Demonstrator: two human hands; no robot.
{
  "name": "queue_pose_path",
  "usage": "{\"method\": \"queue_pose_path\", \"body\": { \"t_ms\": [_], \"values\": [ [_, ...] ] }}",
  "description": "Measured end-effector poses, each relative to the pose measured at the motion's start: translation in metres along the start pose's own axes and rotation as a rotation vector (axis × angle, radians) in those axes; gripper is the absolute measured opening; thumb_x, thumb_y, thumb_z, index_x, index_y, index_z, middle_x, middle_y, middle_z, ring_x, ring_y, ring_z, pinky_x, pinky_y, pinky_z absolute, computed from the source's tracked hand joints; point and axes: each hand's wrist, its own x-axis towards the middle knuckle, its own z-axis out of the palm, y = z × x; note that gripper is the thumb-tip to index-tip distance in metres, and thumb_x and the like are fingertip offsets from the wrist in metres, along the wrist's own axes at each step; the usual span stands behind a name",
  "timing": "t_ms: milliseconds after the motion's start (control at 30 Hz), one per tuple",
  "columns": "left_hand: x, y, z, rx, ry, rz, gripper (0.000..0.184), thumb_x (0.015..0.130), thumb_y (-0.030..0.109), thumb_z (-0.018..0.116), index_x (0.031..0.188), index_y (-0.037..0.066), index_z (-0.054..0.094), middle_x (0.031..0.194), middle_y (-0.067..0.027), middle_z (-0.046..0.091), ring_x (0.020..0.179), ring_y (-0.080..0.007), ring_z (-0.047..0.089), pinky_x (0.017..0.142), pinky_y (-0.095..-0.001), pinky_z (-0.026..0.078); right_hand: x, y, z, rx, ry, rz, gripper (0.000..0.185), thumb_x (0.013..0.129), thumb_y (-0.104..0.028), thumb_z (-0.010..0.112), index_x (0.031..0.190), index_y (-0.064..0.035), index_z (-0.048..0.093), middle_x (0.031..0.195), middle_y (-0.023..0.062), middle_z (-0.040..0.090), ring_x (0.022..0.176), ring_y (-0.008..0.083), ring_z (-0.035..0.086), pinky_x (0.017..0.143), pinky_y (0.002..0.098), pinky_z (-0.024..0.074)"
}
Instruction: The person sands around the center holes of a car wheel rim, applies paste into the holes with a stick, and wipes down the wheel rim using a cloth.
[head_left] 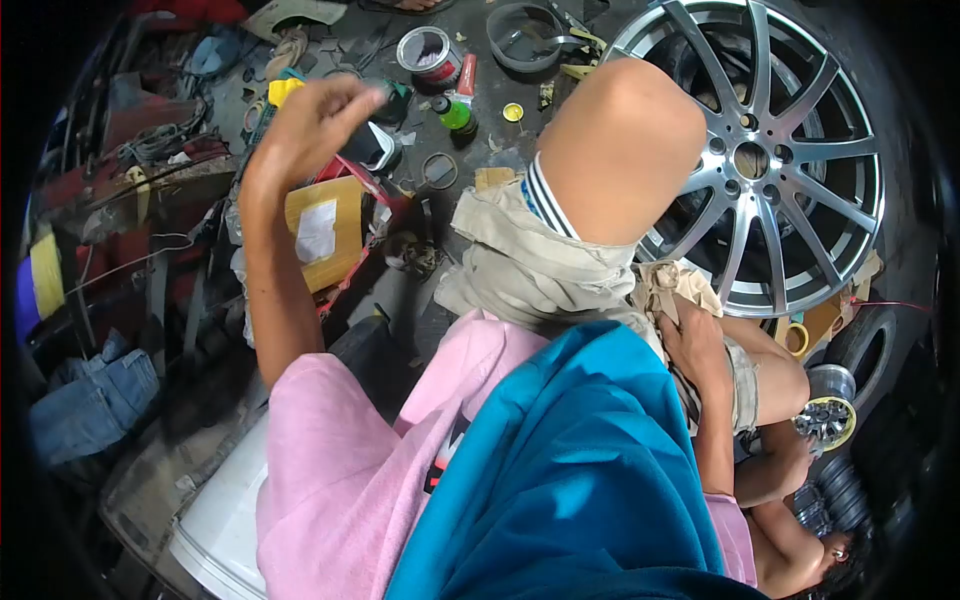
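My left hand [315,120] is raised at the upper left, its fingers loosely bent and the thumb reaching right. Nothing shows in it, though part of the palm is hidden. A yellow thing [284,92] appears just beside its knuckles; I cannot tell whether they touch. Over my lap, my right hand [695,345] is closed on bunched beige cloth [672,285], with its fingertips partly hidden in the folds. Beyond my bent knee lies a large silver multi-spoke wheel rim [750,205].
On the dark floor stand an open can [428,55], a clear tub [525,38] and a green bottle [455,115]. A yellow-brown panel [328,235] lies below my left hand. Clutter and denim [95,400] fill the left. Another person [790,540] is at lower right near a small rim [825,422].
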Motion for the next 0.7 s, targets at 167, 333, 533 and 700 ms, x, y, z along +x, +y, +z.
{"method": "queue_pose_path", "body": {
  "t_ms": [167,333,533,700],
  "values": [
    [-0.011,-0.066,0.023,0.155,-0.062,-0.176,0.041,0.103,0.036,0.071,0.112,-0.004,0.075,0.089,-0.0107,0.075,0.083,-0.0171,0.067,0.079,-0.035,0.054,-0.004,-0.007,-0.005,0.019,0.183,-0.191,0.021,0.093,-0.014,0.072,0.102,0.0047,0.065,0.098,0.0269,0.069,0.092,0.0488,0.068,0.079,0.0578,0.0517],
    [0.028,-0.171,0.044,0.038,-0.068,-0.377,0.044,0.098,0.042,0.073,0.106,-0.001,0.076,0.089,-0.0203,0.076,0.087,-0.0317,0.075,0.082,-0.0437,0.057,-0.006,-0.016,-0.01,0.056,0.256,-0.232,0.022,0.093,-0.012,0.072,0.102,0.0055,0.064,0.102,0.0265,0.066,0.097,0.0491,0.065,0.083,0.0561,0.0504],
    [0.063,-0.215,0.131,0.237,-0.184,-0.393,0.044,0.094,0.044,0.073,0.115,0.006,0.079,0.115,-0.026,0.075,0.114,-0.0426,0.073,0.097,-0.0494,0.056,-0.018,-0.016,-0.003,0.09,0.287,-0.129,0.024,0.093,-0.015,0.074,0.109,0.0013,0.065,0.108,0.0233,0.062,0.105,0.0472,0.061,0.088,0.0527,0.0496],
    [0.095,-0.278,0.169,0.936,-0.623,0.315,0.05,0.097,0.046,0.065,0.107,-0.001,0.078,0.103,-0.0265,0.076,0.094,-0.0428,0.075,0.086,-0.0525,0.058,-0.024,-0.009,0.003,0.193,0.522,-0.234,0.032,0.09,-0.02,0.077,0.115,-0.0021,0.067,0.114,0.0183,0.06,0.111,0.0402,0.06,0.095,0.0506,0.0492]
  ]
}}
